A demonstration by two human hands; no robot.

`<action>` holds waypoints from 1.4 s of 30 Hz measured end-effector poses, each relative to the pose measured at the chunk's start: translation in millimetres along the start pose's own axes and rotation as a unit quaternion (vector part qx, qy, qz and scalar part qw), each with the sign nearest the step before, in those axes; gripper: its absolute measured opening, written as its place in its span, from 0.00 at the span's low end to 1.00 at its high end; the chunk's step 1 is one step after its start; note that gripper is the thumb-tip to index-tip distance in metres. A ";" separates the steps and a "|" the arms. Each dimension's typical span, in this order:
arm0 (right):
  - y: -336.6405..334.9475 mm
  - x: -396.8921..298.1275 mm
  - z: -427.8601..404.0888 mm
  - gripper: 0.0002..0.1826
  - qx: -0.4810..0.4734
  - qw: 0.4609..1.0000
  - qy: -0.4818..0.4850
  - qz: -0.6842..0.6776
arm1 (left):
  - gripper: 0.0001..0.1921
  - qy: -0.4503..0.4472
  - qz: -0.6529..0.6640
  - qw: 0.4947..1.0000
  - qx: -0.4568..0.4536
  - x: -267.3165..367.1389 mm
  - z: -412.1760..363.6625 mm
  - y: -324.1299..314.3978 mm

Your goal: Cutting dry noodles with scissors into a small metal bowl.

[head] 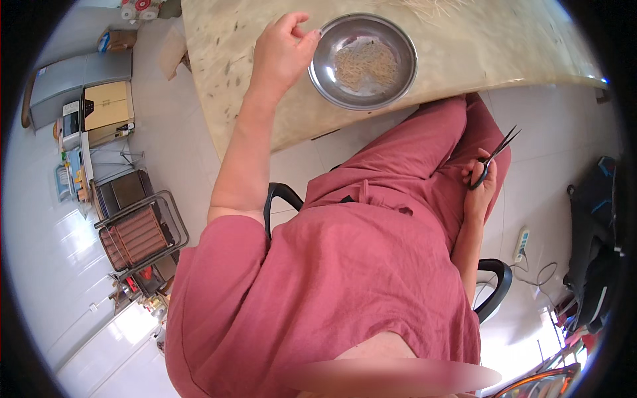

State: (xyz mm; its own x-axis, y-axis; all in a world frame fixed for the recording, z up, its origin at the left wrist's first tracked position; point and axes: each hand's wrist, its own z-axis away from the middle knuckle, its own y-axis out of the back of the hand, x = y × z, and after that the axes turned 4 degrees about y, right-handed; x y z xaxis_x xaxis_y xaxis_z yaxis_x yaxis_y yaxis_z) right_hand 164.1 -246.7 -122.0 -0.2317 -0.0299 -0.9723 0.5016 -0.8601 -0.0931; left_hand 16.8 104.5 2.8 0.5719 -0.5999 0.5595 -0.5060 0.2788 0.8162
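A shiny metal bowl point(323, 92) stands near the table's front edge, with many short, thin, pale strands point(366, 64) lying in its bottom. My left hand point(286, 49) is above the table at the bowl's left rim, fingers bent and thumb apart from them; I see nothing held in it. Low over my right thigh, my right hand point(480, 174) holds black-handled scissors point(499, 145), their blades pointing up and right and slightly parted. Longer pale strands point(428, 7) lie on the table beyond the bowl, cut off by the picture's top edge.
The marbled tabletop point(477, 49) ends just before my lap. Black chair armrests point(499, 283) flank me. On the floor at right are a power strip point(521, 245) with a cable and a dark bulky object point(592, 224). A folding chair point(137, 236) and cabinets point(107, 107) stand at left.
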 end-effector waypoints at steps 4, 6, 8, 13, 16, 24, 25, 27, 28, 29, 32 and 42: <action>-0.2 0.6 0.2 0.15 -0.001 1.000 0.004 0.002 | 0.14 0.117 0.014 0.993 -0.012 -17.1 22.0 -10.9; -1.7 0.8 -0.1 0.15 -0.002 1.000 0.003 0.002 | 0.12 0.085 -0.014 0.996 0.030 -12.8 28.9 -13.8; -2.5 1.0 0.8 0.15 -0.002 1.000 0.003 0.004 | 0.09 -0.097 -0.049 0.992 0.060 0.9 28.3 -17.4; -2.8 1.0 0.4 0.14 0.000 1.000 0.009 0.017 | 0.07 -0.095 -0.245 0.964 -0.045 25.5 10.9 -37.2; -1.8 3.5 0.9 0.15 0.005 1.000 0.008 0.002 | 0.08 -0.070 -0.284 0.952 -0.086 28.1 0.6 -51.8; 6.4 8.0 -0.1 0.15 -0.006 1.000 -0.001 -0.002 | 0.08 -0.060 -0.234 0.965 -0.098 34.4 -4.1 -51.3; 6.2 7.6 0.3 0.15 -0.002 1.000 0.003 0.000 | 0.07 -0.042 -0.183 0.978 -0.092 36.3 -4.1 -48.1; 2.8 2.1 -0.2 0.15 -0.022 1.000 0.006 0.001 | 0.07 -0.027 -0.128 0.988 -0.085 36.7 -4.3 -41.9; 0.0 -3.1 0.7 0.14 -0.022 0.999 -0.006 0.027 | 0.06 -0.003 -0.055 0.994 -0.096 34.7 -4.4 -39.1; -3.4 -9.1 1.9 0.14 -0.019 0.999 -0.003 0.030 | 0.06 0.021 0.019 0.994 -0.108 33.5 -4.3 -36.2; -29.5 -40.9 6.6 0.16 -0.106 0.994 -0.030 -0.014 | 0.05 0.130 0.255 0.940 -0.186 38.4 1.8 -26.0; -122.7 -95.1 14.5 0.19 -0.358 0.922 -0.138 -0.043 | 0.05 0.196 0.455 0.833 -0.246 40.7 28.4 -11.0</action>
State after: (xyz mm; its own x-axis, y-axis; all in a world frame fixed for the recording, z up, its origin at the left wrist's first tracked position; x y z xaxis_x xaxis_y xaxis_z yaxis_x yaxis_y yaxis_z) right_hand 112.5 -145.7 -15.0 -0.4506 -0.1902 -0.8722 0.8702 -0.3115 -0.3817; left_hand 27.4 55.7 12.5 0.3113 0.2931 0.9040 -0.5750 0.8155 -0.0664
